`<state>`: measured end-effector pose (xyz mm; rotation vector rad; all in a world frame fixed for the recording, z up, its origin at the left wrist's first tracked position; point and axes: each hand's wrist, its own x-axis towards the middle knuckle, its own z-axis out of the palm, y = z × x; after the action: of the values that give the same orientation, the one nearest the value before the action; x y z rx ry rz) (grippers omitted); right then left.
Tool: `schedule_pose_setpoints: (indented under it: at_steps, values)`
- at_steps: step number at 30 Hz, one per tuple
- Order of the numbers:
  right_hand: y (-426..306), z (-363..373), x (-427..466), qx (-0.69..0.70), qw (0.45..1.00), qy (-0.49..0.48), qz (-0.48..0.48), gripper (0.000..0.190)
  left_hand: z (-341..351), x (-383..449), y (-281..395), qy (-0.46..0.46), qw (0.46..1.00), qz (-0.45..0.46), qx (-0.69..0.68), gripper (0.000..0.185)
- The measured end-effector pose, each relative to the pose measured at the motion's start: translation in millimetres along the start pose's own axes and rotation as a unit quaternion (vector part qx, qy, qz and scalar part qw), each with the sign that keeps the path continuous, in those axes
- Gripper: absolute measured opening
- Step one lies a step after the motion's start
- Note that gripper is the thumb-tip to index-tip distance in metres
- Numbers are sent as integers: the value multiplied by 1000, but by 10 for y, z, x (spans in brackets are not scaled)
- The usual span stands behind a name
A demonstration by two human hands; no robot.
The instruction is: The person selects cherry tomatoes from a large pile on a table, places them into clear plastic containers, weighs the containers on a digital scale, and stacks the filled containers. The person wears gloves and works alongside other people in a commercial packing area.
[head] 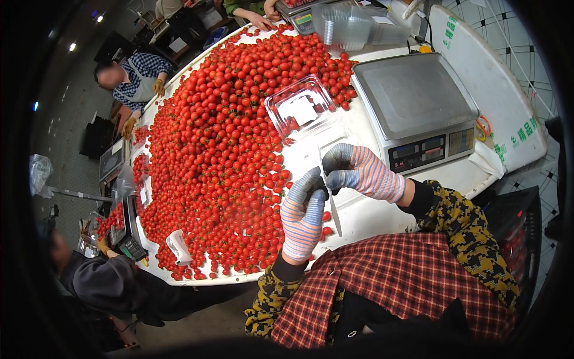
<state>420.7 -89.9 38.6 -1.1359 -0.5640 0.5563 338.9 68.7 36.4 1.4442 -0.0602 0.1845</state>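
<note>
Both my hands wear striped knit gloves with grey fingertips. Between them stands a thin white sheet (334,211), seen nearly edge-on above the table. My left hand (302,220) pinches its left side. From the right, my right hand (363,172) grips the same sheet with thumb and fingers. Just beyond lies a clear plastic punnet (280,114) with a white square (301,110) on it and red fruit showing through. A large heap of cherry tomatoes (219,121) spreads to the left, and a few loose ones lie beside my left hand.
A digital scale (417,96) with a steel platform stands at the right. Stacked clear punnets (343,27) are at the back, near another scale (305,20). Co-workers (143,74) are along the table's far side and left end. A dark crate (515,233) is at lower right.
</note>
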Motion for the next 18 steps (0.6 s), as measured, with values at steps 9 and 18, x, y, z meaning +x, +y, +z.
schedule_pose_setpoints:
  at_steps: [9,18]
  values:
    - [81,0,-17,19,1000,16,2,29,40,11,12,-2,998,-26,-62,39]
    - [143,21,-35,-15,999,27,21,27,6,6,-48,11,998,-23,-52,33]
